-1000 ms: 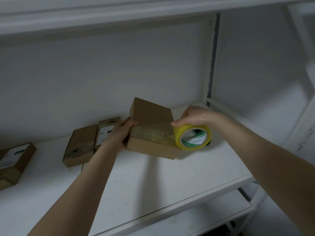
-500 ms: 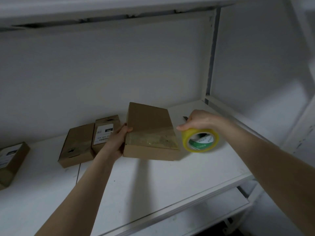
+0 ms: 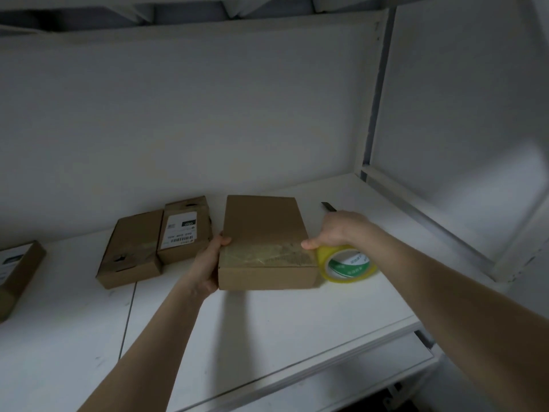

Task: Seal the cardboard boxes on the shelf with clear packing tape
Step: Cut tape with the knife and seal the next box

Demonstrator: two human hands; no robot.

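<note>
A flat cardboard box [image 3: 263, 227] lies on the white shelf [image 3: 267, 319], with a strip of clear tape [image 3: 267, 254] across its near top edge. My left hand [image 3: 208, 263] grips the box's left side, thumb on top. My right hand [image 3: 341, 231] holds the yellow tape roll [image 3: 347, 264], which stands on edge against the box's right corner; the thumb presses the tape at that corner.
Two smaller cardboard boxes, a plain one [image 3: 130, 248] and a labelled one [image 3: 185, 228], lie left of my left hand. Another labelled box [image 3: 17, 272] sits at the far left edge. A dark blade-like tool [image 3: 328, 206] lies behind my right hand. A shelf upright [image 3: 374, 93] stands at right.
The box, tilted up a second ago, now lies flat on the shelf. The tape roll has moved down to the box's right corner.
</note>
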